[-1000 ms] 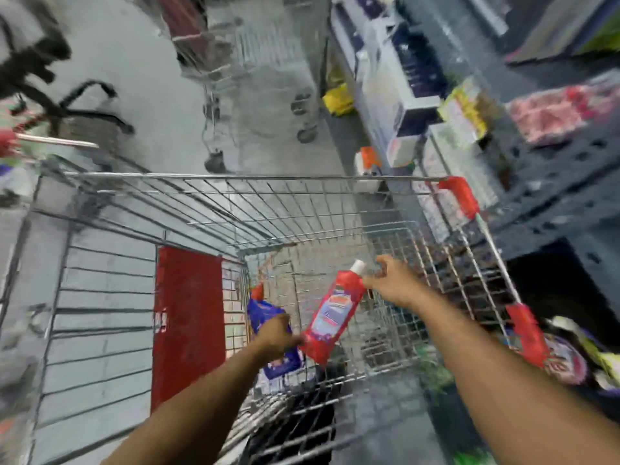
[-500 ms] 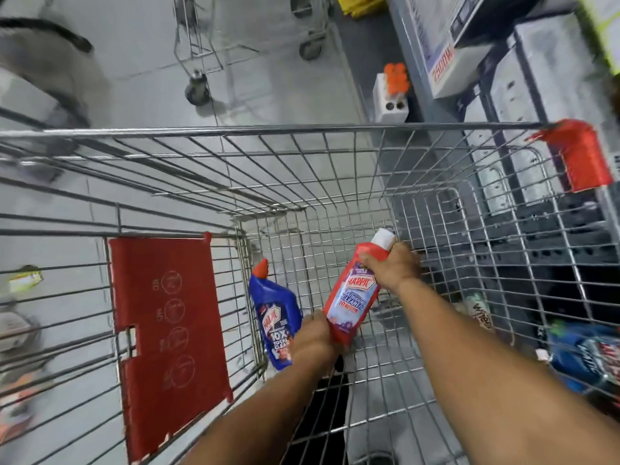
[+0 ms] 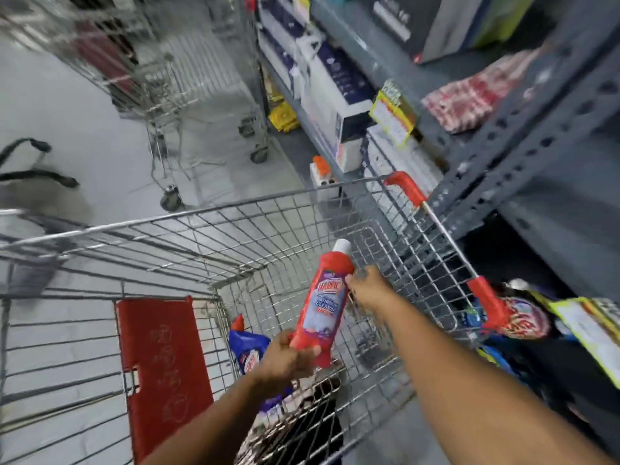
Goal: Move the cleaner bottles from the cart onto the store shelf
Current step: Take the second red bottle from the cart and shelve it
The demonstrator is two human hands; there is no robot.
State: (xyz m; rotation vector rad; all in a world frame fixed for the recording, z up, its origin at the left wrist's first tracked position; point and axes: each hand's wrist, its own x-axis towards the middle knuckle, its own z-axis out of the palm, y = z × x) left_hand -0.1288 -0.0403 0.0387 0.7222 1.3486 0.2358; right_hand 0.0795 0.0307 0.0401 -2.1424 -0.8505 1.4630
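Note:
A red cleaner bottle (image 3: 327, 303) with a white cap is held upright, slightly tilted, above the wire cart (image 3: 201, 218). My left hand (image 3: 285, 359) grips its base. My right hand (image 3: 369, 290) holds its upper part just below the neck, fingers against its side. A blue cleaner bottle (image 3: 248, 350) with a red cap lies low in the cart, partly hidden behind my left hand. The grey metal store shelf (image 3: 536, 135) rises to the right of the cart. Its dark lower level (image 3: 523, 318) holds several blue and red packs.
The cart's red child-seat flap (image 3: 161, 370) hangs at the left, and red corner guards (image 3: 407, 187) sit on its right rim, close to the shelf post. Another empty cart (image 3: 188, 95) stands ahead on the grey floor. Boxes (image 3: 339, 82) fill the upper shelves.
The red bottle has come up higher out of the cart. My left hand now grips its base firmly. The view has swung up and right toward the shelf.

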